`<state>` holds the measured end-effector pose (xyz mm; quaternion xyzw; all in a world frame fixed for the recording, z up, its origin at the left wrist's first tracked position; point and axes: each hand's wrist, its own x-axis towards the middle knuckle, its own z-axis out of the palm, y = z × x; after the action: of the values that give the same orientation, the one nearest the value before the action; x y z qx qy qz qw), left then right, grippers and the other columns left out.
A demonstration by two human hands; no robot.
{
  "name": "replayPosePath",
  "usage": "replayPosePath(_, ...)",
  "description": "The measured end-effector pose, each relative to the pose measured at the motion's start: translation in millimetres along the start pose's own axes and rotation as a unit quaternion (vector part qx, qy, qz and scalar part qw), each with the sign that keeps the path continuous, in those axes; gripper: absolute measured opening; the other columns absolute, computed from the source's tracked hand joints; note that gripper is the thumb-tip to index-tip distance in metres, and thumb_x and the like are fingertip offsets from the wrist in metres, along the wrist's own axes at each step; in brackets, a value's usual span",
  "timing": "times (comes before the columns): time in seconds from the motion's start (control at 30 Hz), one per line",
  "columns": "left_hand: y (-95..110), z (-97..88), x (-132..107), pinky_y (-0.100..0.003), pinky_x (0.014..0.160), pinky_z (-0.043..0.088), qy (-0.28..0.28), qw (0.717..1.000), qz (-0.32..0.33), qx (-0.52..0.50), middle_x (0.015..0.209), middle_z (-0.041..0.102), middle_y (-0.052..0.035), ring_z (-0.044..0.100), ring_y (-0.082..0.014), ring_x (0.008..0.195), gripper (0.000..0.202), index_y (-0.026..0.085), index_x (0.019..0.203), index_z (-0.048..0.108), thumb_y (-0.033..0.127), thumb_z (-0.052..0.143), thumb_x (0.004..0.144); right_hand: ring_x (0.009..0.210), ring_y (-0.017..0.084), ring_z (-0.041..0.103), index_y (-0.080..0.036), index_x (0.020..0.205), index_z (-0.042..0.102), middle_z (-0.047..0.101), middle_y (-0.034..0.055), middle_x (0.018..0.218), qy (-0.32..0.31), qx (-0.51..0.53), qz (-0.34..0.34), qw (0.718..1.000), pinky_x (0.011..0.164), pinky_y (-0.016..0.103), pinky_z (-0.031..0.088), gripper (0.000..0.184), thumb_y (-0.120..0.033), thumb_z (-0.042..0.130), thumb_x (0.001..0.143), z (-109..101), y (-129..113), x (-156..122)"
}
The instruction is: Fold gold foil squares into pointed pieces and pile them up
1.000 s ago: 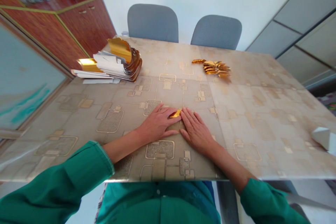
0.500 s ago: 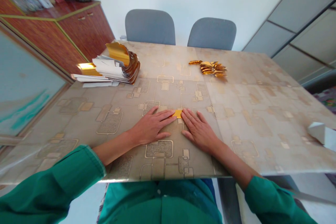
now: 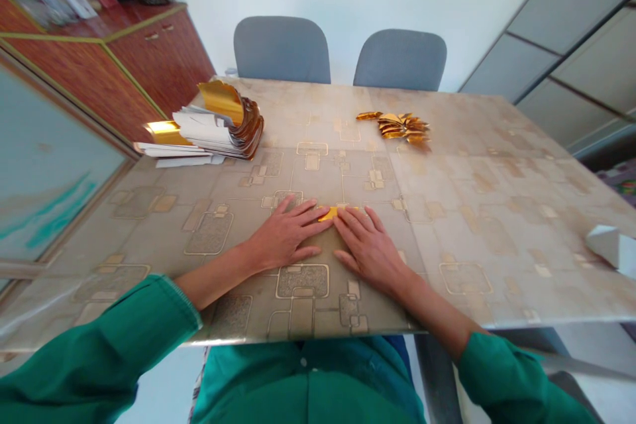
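A small folded gold paper piece (image 3: 328,213) lies on the patterned table (image 3: 477,212) between my fingertips. My left hand (image 3: 285,237) lies flat with fingers stretched out, its fingertips pressing on the gold piece from the left. My right hand (image 3: 370,245) lies flat beside it, fingers extended, touching the piece from the right. Most of the gold piece is hidden under my fingers.
A stack of gold and white sheets (image 3: 213,122) sits at the far left of the table. A pile of folded gold pieces (image 3: 400,126) lies at the far middle. Two grey chairs (image 3: 283,50) stand behind. A white object (image 3: 609,245) rests at the right edge.
My right hand has shifted slightly left, closing over the gold piece so less of it shows. The left hand has barely moved.
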<state>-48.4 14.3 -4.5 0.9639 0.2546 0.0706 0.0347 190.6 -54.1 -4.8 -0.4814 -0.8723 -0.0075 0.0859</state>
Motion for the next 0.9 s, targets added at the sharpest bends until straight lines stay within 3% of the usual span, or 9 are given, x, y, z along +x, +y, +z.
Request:
replayPosePath(0.2,-3.8,0.4,-1.2,-0.055,0.12,0.002,-0.015,1.0,0.002,-0.007,0.156,0.039,-0.0043,0.032,-0.0281,0.145,0.056,0.03,0.148,0.04,0.053,0.047,0.098,0.128,0.027,0.048,-0.015,0.135,0.055,0.061,0.0109,0.13,0.033,0.003,0.017,0.999,0.12,0.051,0.019,0.045,-0.039,0.05,0.098,-2.4,0.2,-5.4)
replayPosePath(0.63,-28.1,0.0,-16.7,-0.052,0.119,-0.005,-0.018,0.999,0.024,0.031,0.155,0.041,-0.0009,0.029,-0.0265,0.147,0.05,0.033,0.149,0.038,0.051,0.037,0.103,0.119,0.024,0.054,-0.018,0.131,0.058,0.065,0.0073,0.125,0.046,0.003,0.021,0.999,0.119,0.051,0.019,0.036,-0.03,0.046,0.1,-6.2,18.3,-20.6)
replayPosePath(0.8,-26.9,-10.0,-12.9,-0.055,0.119,0.005,0.031,0.997,0.051,0.048,0.144,0.055,-0.0017,0.037,-0.0278,0.142,0.042,0.03,0.135,0.056,0.051,0.042,0.101,0.116,0.024,0.056,-0.017,0.127,0.061,0.066,0.0084,0.123,0.064,0.002,0.026,0.998,0.118,0.051,0.022,0.033,-0.028,0.047,0.099,-8.0,20.5,-21.2)
replayPosePath(0.9,-13.0,-13.0,3.8,-0.049,0.116,0.025,0.115,0.992,0.025,0.048,0.126,0.067,-0.002,0.053,-0.0228,0.127,0.03,0.024,0.113,0.068,0.034,0.041,0.104,0.113,0.024,0.057,-0.016,0.124,0.062,0.066,0.009,0.12,0.053,0.005,0.023,0.998,0.117,0.049,0.024,0.032,-0.03,0.049,0.098,-9.9,19.5,-18.5)
